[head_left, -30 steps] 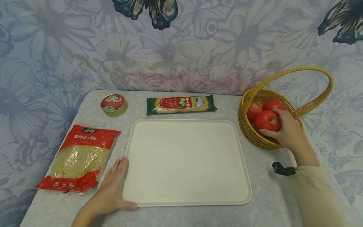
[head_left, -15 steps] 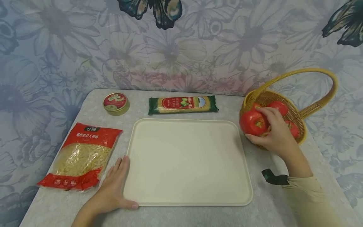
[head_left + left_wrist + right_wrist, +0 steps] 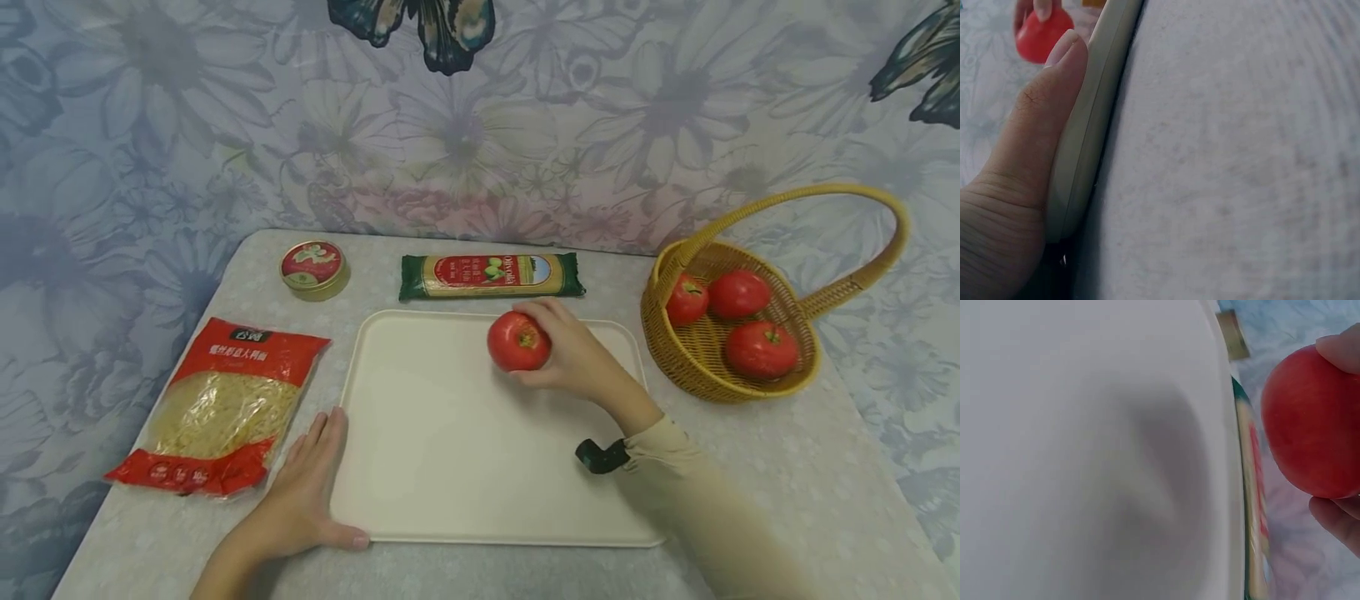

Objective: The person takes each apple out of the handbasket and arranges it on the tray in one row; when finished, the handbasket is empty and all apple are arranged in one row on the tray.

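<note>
My right hand (image 3: 573, 354) holds a red tomato (image 3: 518, 341) between thumb and fingers, above the far part of a cream tray (image 3: 450, 450). The right wrist view shows the same tomato (image 3: 1313, 422) off the tray's surface, with the tray's shadowed face beside it. At the tray's near left corner rests my left hand (image 3: 303, 492), fingers extended along the side and thumb at the front edge. Close up in the left wrist view, the thumb (image 3: 1041, 119) lies against the tray's rim (image 3: 1085, 137). To the right stands a yellow wicker basket (image 3: 686, 367) with several tomatoes (image 3: 761, 350) in it.
A red-and-clear bag of pasta (image 3: 225, 408) lies left of the tray, near the left hand. Behind the tray are a round tin (image 3: 315, 271) and a green-ended spaghetti packet (image 3: 491, 277). The basket's tall handle (image 3: 862, 200) arches up on the right. A floral-patterned backdrop rises behind the table.
The right hand has lifted one tomato out of the basket and carried it left over the tray. My left hand has stayed at the tray's corner.
</note>
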A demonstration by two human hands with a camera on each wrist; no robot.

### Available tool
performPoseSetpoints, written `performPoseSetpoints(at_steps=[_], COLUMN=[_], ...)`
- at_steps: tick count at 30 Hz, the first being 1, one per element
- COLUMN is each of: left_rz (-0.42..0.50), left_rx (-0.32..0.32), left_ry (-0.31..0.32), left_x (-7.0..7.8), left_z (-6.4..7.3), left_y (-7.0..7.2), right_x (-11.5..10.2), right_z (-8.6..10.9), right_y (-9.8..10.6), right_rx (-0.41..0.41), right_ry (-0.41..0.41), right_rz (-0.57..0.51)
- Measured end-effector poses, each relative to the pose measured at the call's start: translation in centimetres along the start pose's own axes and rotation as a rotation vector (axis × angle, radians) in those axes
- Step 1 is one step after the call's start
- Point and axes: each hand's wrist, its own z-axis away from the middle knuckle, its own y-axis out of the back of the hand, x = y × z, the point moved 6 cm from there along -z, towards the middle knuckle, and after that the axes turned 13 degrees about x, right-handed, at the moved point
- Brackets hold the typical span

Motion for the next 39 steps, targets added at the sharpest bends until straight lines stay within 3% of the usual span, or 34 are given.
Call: performPoseSetpoints(at_steps=[9, 17, 27, 39], left_rz=[-0.014, -0.001, -0.003, -0.001], left_rx=[0.029, 0.018, 0.021, 0.019], left_ry=[-0.029, -0.01, -0.006, -0.001], left_x=[-0.1, 0.0, 0.0, 0.0], left_z=[-0.1, -0.1, -0.1, 0.0], left_y=[-0.1, 0.0, 0.0, 0.2], right_x=[-3.6, -6.2, -7.4, -7.6], right_z=[-4.2, -6.4, -7.5, -7.6], right_y=[-7.3, -11.6, -13.8, -14.4], right_rx=[-0.084, -0.14, -0.149, -0.133], right_ry=[0.035, 0.065, 0.044, 0.067], right_rz=[-0.07, -0.052, -0.004, 0.006])
